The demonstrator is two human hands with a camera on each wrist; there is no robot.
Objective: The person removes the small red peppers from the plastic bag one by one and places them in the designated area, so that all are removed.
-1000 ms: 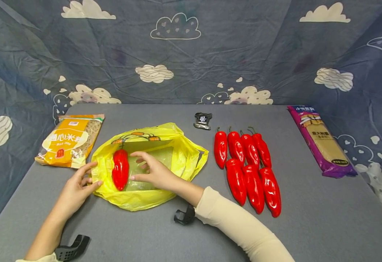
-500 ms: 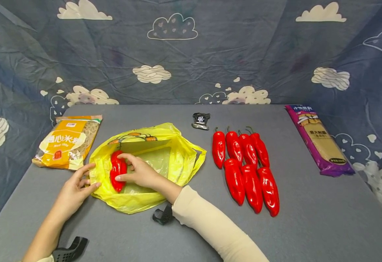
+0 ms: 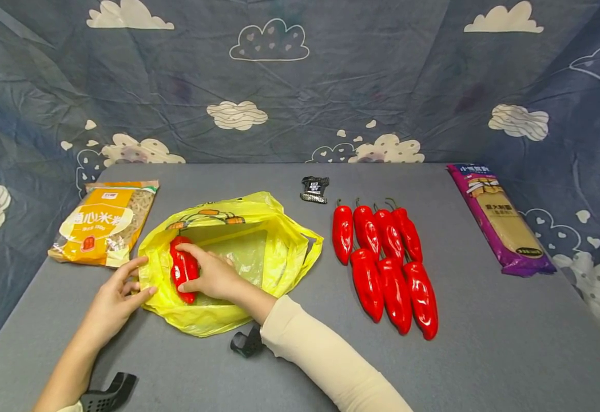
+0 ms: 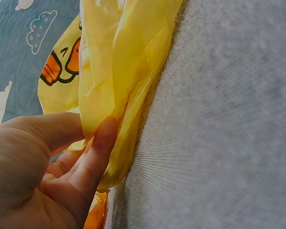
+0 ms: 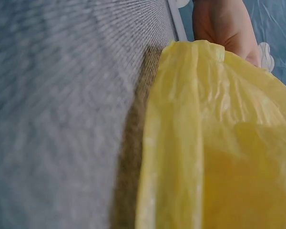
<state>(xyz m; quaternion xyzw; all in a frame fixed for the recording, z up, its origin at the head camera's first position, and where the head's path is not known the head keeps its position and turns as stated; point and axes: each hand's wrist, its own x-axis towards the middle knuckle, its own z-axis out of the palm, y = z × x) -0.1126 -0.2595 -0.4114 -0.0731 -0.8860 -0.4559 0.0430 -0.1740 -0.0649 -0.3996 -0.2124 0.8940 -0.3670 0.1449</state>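
A yellow plastic bag (image 3: 217,329) with an orange print lies with its mouth spread wide on the grey table. My left hand (image 3: 116,306) pinches its left rim; in the left wrist view, thumb and fingers meet on the thin plastic. Inside the bag, at its left end, lies a glossy red chili pepper (image 3: 183,268). My right hand (image 3: 214,277) reaches in over the front rim and grips that pepper, index finger near its upper end and thumb on its lower part. The other fingers are mostly hidden. Yellow plastic (image 5: 181,143) largely fills the right wrist view.
Several red chili peppers (image 3: 366,283) lie in two rows right of the bag. A small black packet (image 3: 314,189) lies behind them. An orange food packet (image 3: 104,223) stands at the left, a purple noodle packet (image 3: 500,220) at the far right. A cloud-printed cloth (image 3: 330,86) hangs behind.
My right hand has moved left inside the bag, from beside the red chili pepper onto it. The pepper has shifted slightly. My left hand has stayed at the bag's rim.
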